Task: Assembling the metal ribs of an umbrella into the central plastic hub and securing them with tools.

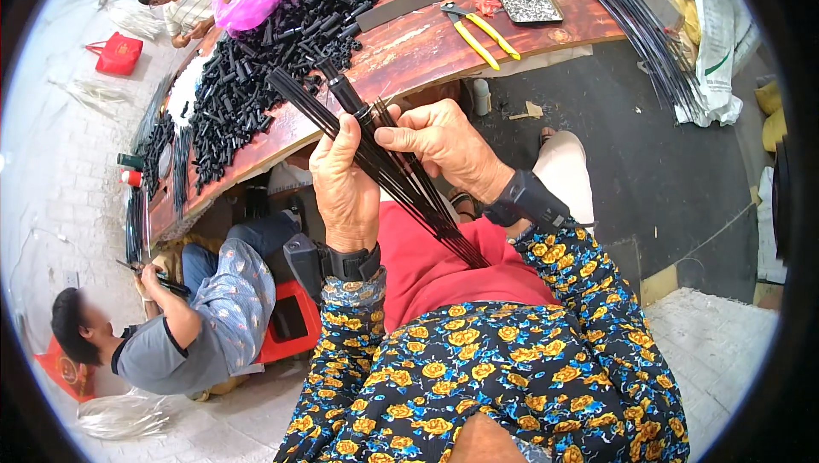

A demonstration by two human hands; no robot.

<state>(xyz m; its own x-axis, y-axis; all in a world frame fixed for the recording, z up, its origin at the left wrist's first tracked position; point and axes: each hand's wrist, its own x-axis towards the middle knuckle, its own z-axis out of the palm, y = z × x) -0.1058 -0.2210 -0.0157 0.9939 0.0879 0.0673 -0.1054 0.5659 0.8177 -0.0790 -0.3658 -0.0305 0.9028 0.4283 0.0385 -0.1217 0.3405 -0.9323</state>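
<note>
My left hand [345,194] is wrapped around a bundle of thin black rods [418,207] that look like umbrella ribs. The bundle slants from above my thumb down toward my lap. A black plastic tube with a collar [345,93] stands up among the rods, just above my left thumb. My right hand [452,147] is closed at the collar, its thumb and fingers pinching some rods there. Exactly how the rods meet the collar is hidden by my fingers.
A heap of black plastic tubes [243,92] covers the wooden table's [401,58] left and back. Yellow-handled pliers [482,34] lie beside a tray of small metal pieces [531,6]. More black rods [636,23] hang over the right edge. A co-worker [183,335] sits at left.
</note>
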